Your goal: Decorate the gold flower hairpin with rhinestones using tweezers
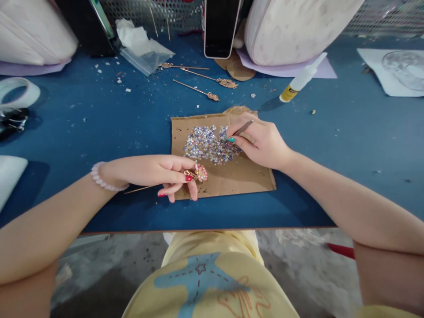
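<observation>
My left hand (155, 173) pinches a gold hairpin (197, 174) by its ornamented head, which is partly covered with pinkish stones; its thin stick runs back under the hand. The hand rests at the left edge of a brown cardboard sheet (232, 176). My right hand (261, 141) is closed round a thin metal tool (243, 128), its tip down in a heap of small shiny blue-silver stones (208, 145) spread on the cardboard.
The table is blue (99, 128). Behind the cardboard lie three more gold hairpins (212, 81), a glue bottle (303, 79), an upright phone (220, 26), a plastic bag with tissue (142, 44) and pale bags. A tape roll (16, 90) sits far left, a glass dish (404, 66) far right.
</observation>
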The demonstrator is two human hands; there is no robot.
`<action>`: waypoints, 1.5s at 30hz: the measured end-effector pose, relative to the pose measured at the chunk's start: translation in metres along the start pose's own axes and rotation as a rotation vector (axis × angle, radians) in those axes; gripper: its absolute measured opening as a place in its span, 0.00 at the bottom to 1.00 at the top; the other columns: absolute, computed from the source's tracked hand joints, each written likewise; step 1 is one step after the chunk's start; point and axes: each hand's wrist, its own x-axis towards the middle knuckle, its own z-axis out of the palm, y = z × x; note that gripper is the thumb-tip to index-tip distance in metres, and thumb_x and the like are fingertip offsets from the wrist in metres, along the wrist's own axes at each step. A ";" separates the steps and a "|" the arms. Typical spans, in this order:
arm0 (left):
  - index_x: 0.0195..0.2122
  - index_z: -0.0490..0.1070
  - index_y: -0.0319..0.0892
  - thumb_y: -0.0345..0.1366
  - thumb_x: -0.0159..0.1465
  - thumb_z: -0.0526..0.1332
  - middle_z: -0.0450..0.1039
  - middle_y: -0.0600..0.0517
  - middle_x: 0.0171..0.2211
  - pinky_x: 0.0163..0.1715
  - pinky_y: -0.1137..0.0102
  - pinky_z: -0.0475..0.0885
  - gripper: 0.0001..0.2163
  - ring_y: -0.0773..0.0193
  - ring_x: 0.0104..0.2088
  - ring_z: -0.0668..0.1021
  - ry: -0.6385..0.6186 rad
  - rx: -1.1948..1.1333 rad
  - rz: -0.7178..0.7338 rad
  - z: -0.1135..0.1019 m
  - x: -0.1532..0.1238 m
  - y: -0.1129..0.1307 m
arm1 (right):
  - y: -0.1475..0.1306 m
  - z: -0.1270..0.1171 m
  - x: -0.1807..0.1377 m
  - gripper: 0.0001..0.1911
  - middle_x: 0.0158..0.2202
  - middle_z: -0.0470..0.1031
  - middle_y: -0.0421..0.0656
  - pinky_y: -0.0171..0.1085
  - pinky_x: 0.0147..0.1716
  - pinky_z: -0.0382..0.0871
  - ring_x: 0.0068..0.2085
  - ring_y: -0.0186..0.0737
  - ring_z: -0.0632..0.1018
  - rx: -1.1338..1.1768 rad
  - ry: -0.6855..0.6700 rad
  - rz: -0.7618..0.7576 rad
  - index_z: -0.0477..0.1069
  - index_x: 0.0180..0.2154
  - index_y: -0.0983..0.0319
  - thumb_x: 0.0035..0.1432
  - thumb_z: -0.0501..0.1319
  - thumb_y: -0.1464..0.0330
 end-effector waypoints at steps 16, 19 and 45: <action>0.56 0.67 0.42 0.39 0.78 0.54 0.80 0.46 0.49 0.34 0.72 0.78 0.11 0.78 0.19 0.69 -0.018 -0.049 0.018 0.000 -0.002 -0.002 | 0.004 0.006 -0.003 0.09 0.39 0.79 0.45 0.43 0.44 0.79 0.44 0.43 0.80 0.012 0.062 -0.044 0.72 0.43 0.59 0.71 0.54 0.74; 0.57 0.67 0.42 0.39 0.79 0.52 0.80 0.45 0.50 0.34 0.73 0.78 0.11 0.78 0.20 0.70 -0.028 -0.040 0.029 -0.002 -0.002 -0.006 | 0.004 0.006 -0.003 0.09 0.40 0.79 0.45 0.43 0.45 0.79 0.45 0.44 0.81 0.003 0.054 -0.032 0.72 0.43 0.59 0.71 0.54 0.73; 0.57 0.66 0.41 0.39 0.77 0.54 0.80 0.45 0.50 0.34 0.71 0.80 0.12 0.77 0.20 0.70 -0.046 -0.023 0.018 -0.003 0.002 -0.005 | 0.006 0.006 -0.004 0.09 0.37 0.79 0.43 0.41 0.42 0.78 0.41 0.40 0.80 -0.057 0.076 -0.006 0.73 0.43 0.58 0.72 0.54 0.70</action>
